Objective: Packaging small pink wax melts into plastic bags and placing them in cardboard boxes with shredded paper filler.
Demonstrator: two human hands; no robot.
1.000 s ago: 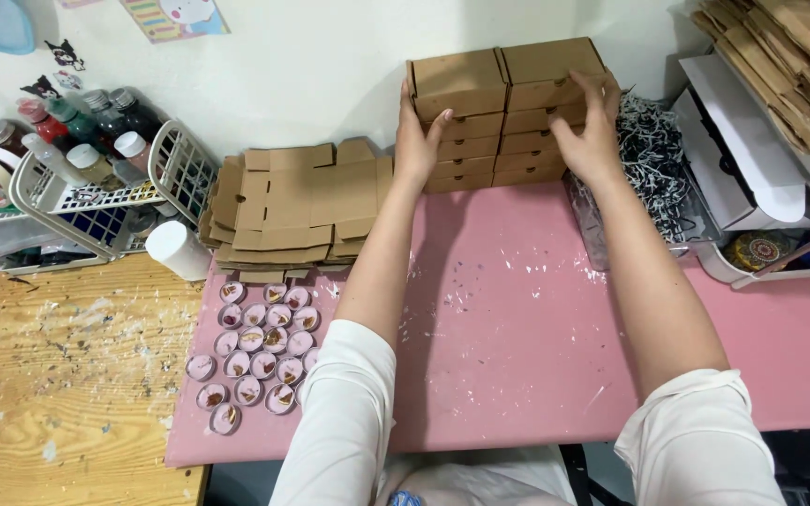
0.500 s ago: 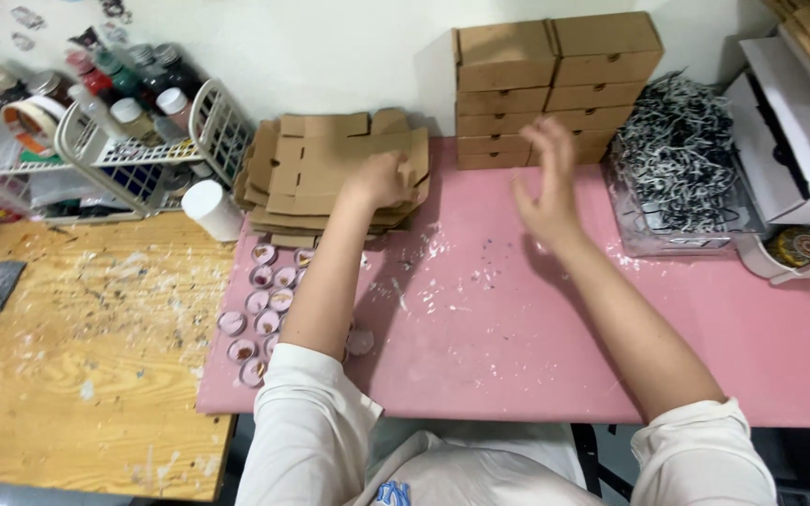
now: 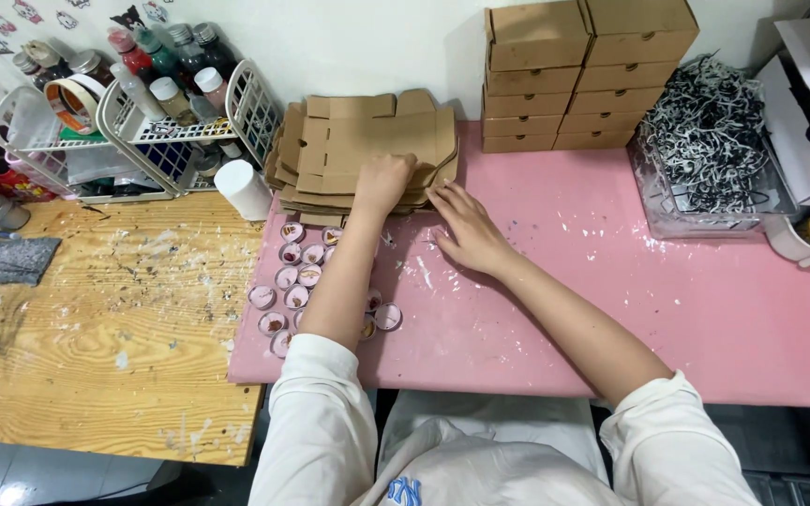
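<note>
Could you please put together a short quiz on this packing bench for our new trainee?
1. True or false: the left hand rests on the pile of flat cardboard blanks.
2. Where does the right hand lie? A) on the pink mat, next to the pile; B) on the stacked folded boxes; C) in the clear tub of shredded paper.
3. Fill in: the small round pieces lie on the mat's ____ end, close to the wooden table.

Key: 1 true; 2 A; 3 left.
</note>
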